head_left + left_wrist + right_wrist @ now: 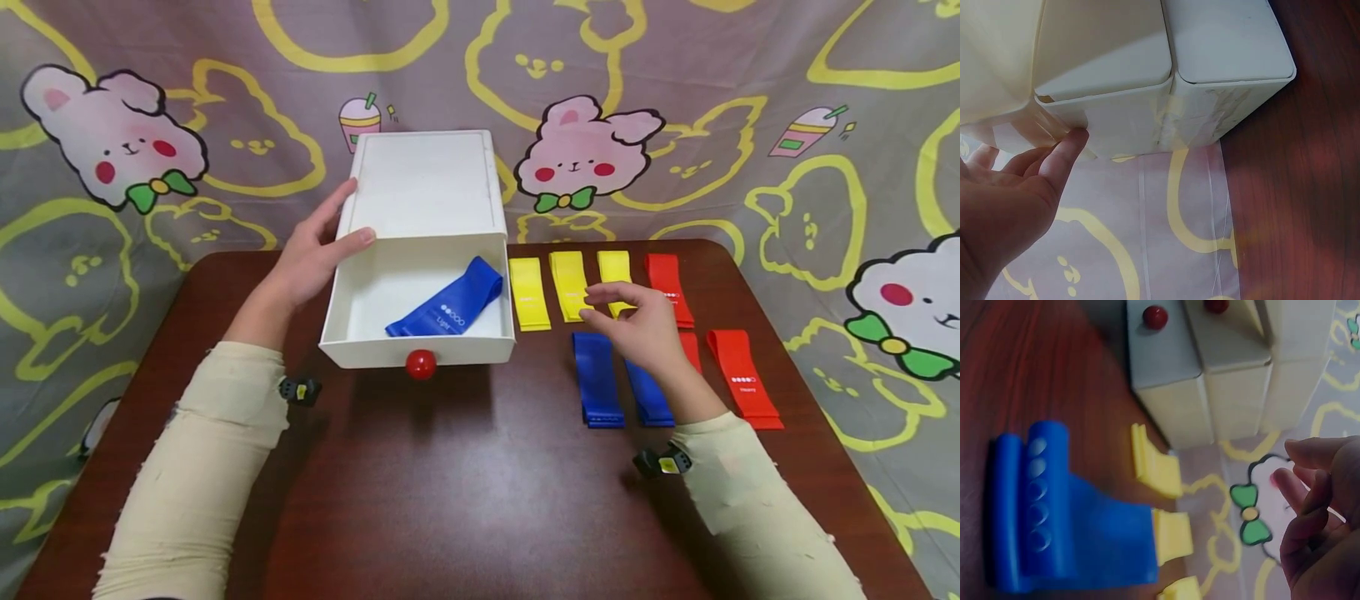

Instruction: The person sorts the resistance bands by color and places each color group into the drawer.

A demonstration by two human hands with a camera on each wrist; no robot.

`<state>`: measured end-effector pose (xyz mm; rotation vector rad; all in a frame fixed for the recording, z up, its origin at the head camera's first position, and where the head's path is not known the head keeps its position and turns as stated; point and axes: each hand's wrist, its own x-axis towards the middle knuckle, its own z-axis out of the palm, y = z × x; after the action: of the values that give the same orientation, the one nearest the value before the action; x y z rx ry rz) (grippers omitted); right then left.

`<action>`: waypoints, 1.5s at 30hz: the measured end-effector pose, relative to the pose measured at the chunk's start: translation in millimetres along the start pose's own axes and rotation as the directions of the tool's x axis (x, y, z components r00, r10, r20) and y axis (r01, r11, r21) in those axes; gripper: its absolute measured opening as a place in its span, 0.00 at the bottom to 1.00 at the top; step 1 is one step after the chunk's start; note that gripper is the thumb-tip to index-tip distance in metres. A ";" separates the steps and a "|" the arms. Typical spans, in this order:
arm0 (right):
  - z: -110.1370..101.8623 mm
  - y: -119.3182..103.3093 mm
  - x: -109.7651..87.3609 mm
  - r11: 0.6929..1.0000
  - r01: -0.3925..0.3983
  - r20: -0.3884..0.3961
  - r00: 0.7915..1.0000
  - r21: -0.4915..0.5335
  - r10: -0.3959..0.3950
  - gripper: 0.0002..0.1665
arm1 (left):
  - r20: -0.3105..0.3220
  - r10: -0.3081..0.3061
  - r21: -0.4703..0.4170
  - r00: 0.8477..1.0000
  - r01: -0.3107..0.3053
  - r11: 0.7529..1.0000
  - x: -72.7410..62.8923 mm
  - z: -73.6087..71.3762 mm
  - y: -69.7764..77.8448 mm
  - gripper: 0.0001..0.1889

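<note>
One white drawer unit, between 11 and 12 o'clock on the brown table; top drawer pulled out, red knob at its 6 o'clock. One blue band marked "Light", lying inside, toward the drawer's 3 o'clock. Left hand, at the unit's 9 o'clock: touching it, fingers extended, unclenched. Right hand, between the unit's 3 and 4 o'clock: raised, fingers loosely bent, grasping nothing. About it: three yellow bands, two blue bands, three red bands.

White drawer, yellow bands, white-dotted blue band
</note>
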<state>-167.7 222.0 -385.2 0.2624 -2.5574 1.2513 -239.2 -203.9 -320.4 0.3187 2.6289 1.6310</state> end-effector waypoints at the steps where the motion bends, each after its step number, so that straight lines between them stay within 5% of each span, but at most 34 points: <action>1: 0.5 3.9 0.2 1.000 -0.009 0.007 1.000 -0.006 0.009 0.17 | 0.001 0.000 0.000 1.000 0.000 1.000 0.1 0.1 -0.1 0.41; 10: 3.6 35.4 -2.3 0.997 -0.057 0.095 0.994 -0.046 0.061 0.18 | 0.006 -0.004 -0.012 1.000 0.004 1.000 0.6 0.7 0.1 0.42; 20: 5.3 61.3 -4.7 0.980 -0.146 0.215 0.961 -0.137 0.173 0.21 | 0.003 -0.001 -0.010 1.000 0.001 1.000 1.0 1.3 -2.5 0.41; 38: 5.0 82.8 -6.9 0.954 -0.165 0.260 0.938 -0.251 0.231 0.20 | 0.000 0.004 -0.014 1.000 -0.004 1.000 0.4 1.0 -1.6 0.41; 45: 7.2 81.5 -7.7 0.951 -0.142 0.253 0.944 -0.273 0.214 0.17 | 0.003 0.005 -0.014 1.000 -0.004 1.000 0.5 0.4 -1.1 0.41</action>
<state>-184.8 266.1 -452.4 0.1635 -3.0097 0.9884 -239.8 -204.0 -321.5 0.3266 2.6157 1.6476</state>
